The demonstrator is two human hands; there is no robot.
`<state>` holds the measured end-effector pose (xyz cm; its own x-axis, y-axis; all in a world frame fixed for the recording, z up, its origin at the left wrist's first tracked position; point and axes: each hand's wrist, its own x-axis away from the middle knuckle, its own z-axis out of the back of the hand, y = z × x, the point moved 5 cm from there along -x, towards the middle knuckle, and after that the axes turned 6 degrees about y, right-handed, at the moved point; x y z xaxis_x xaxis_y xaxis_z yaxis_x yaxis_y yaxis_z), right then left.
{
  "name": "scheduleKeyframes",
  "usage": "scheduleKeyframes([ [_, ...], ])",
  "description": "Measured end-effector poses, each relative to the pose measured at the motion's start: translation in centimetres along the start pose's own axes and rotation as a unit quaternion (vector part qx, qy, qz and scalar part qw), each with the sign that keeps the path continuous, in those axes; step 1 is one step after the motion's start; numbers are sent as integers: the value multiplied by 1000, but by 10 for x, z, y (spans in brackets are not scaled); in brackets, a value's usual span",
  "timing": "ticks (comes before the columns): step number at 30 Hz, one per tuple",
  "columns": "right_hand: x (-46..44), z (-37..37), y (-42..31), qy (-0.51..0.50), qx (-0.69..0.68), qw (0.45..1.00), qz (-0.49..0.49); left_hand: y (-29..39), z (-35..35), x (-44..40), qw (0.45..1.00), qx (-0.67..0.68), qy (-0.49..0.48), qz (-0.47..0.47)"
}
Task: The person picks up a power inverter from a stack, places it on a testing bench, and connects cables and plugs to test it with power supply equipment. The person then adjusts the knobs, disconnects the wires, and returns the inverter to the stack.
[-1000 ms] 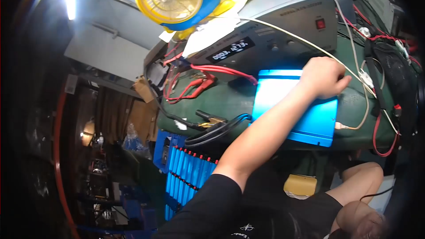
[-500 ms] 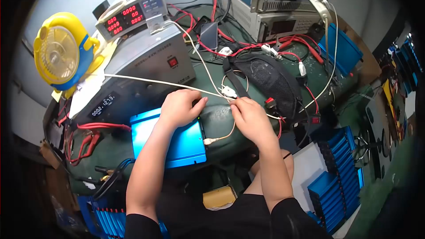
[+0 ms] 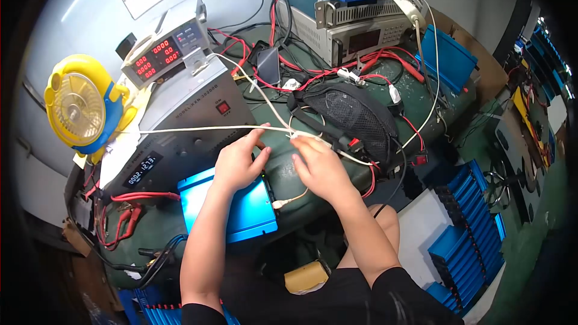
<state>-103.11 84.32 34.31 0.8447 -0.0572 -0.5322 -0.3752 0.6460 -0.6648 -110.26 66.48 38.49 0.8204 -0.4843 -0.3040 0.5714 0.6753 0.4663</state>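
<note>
Red leads point(image 3: 144, 196), white connector point(image 3: 280, 204) already joined to blue box point(image 3: 250, 216). Left hand point(image 3: 236, 165) over box, right hand point(image 3: 319, 167) at white cable point(image 3: 211, 127); cannot tell either grip's closure.

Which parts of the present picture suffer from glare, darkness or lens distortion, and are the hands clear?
In the head view, pale sheen lies on the blue box, and black shading rounds off the corners; wide-lens bending seems to show toward this head view's edges; also in the head view, the left hand and right hand look fairly clear, while the red readout glows legibly.
</note>
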Motion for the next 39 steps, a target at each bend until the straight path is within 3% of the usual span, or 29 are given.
scheduleKeyframes([
  [2, -5, 5, 3, 65, 9, 997, 34, -3, -1, 0, 1000, -3, -14, 12],
  [4, -4, 1, 8, 11, 4, 1000, -4, -8, -3, 0, 999, -25, 15, -21],
  [6, 4, -13, 28, 39, 177, 983, 1, -7, -3, 1, 1000, -5, 21, -19],
  [10, -3, -15, 37, 10, 122, 990, -64, -4, -3, 1, 999, -26, -12, -21],
  [11, -3, -17, 36, 53, 135, 989, -35, -5, -4, 1, 1000, -19, -6, -19],
  [20, -1, -7, 24, 91, 136, 986, 10, -5, -7, 0, 998, -27, -38, -44],
  [22, 0, -2, 9, -63, 2, 998, -3, -4, -7, -1, 999, -20, -36, -32],
  [23, 2, -1, 4, -84, 1, 993, 87, -3, -7, -1, 999, -31, -24, -38],
  [24, 8, -1, 0, -69, 0, 988, 137, -2, -7, -1, 998, -42, -11, -44],
  [39, 7, -36, 12, -211, -74, 969, 104, -1, -13, -4, 997, -61, -33, -22],
])
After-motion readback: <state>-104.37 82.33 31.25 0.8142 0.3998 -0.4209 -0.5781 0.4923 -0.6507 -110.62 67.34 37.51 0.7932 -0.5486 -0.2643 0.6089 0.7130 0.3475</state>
